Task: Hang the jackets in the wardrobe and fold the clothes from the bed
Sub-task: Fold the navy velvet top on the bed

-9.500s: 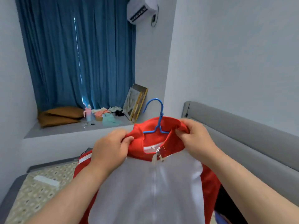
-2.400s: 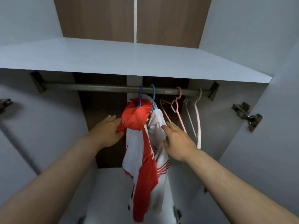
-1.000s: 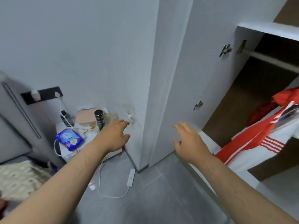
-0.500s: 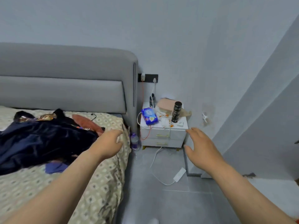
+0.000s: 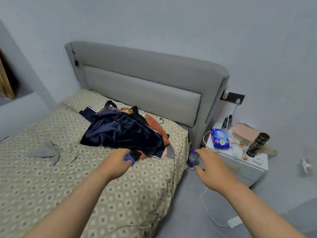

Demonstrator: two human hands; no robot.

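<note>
Left hand [image 5: 118, 162] outstretched, fingers curled at near edge of clothes pile [image 5: 123, 133] on bed [image 5: 51, 177], grip unclear; right hand [image 5: 211, 167] spread, empty.

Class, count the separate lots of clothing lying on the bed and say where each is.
2: a dark heap near the headboard, and one grey garment lying apart, left of it in the picture. The heap may hide further pieces.

so the clothes pile [image 5: 123, 133] is a crumpled heap up by the head of the bed [image 5: 51, 182], shiny navy piece on top, a rust-orange one [image 5: 155, 125] poking out right, and a grey garment [image 5: 44, 152] lying flat, well apart on the left
</note>
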